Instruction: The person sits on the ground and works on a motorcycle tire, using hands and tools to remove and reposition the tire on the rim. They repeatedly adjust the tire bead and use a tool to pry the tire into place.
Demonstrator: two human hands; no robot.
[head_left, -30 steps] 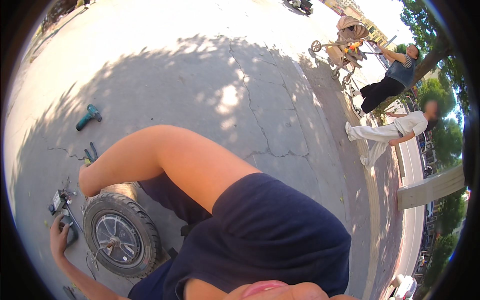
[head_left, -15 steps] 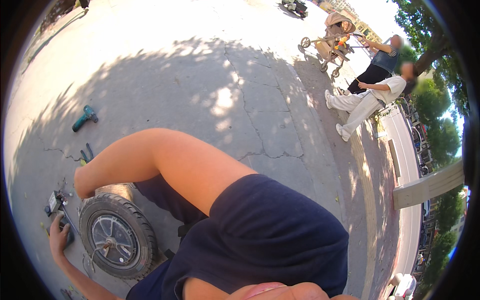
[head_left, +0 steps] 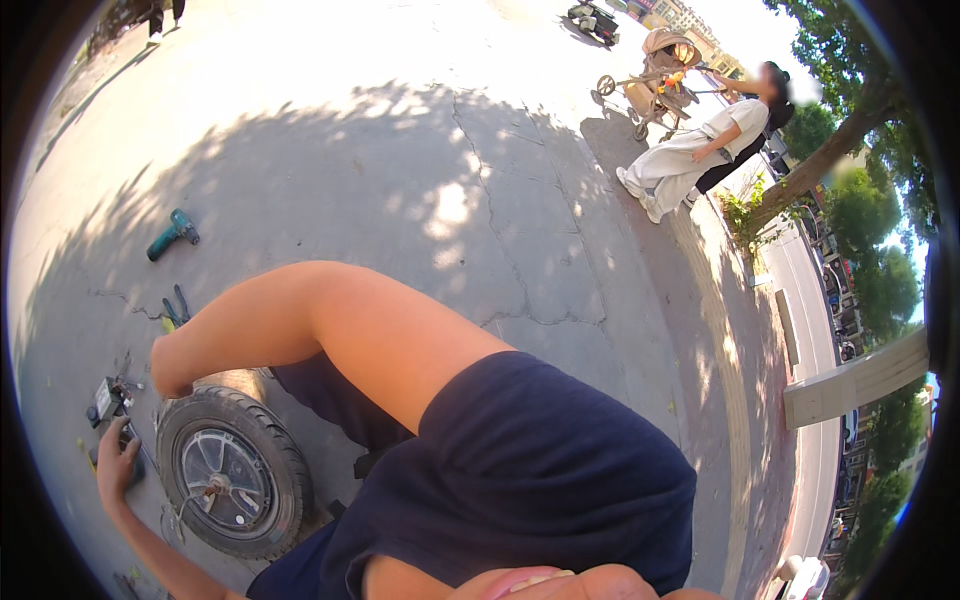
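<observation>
Passer-by in white now overlapping a second, darker-clad person at the stroller; both hands little changed

Compared with one second earlier, the walker has drawn level with the other person, whose body is now largely covered, while the hands keep nearly the same positions. Left hand: fingers loosely curved over a dark object on the pavement; whether they grip it cannot be told. Right hand: only the part next to the wrist shows, at the upper left of the tyre; its fingers are out of sight, so neither its opening nor anything held can be judged. Wheel: black-tyred, with a spoked grey hub, just right of the left hand and below the right forearm; a thin cable hangs at its axle side. Beyond the left fingertips lies a small metal box with wires about it. Pliers lie just above the right wrist, and a teal power drill lies farther up the shaded pavement. Navy sleeve: the wearer's own, filling the lower centre. Outermost, at upper right: the stroller, beige; a dark motorbike; and a leaning tree trunk.
</observation>
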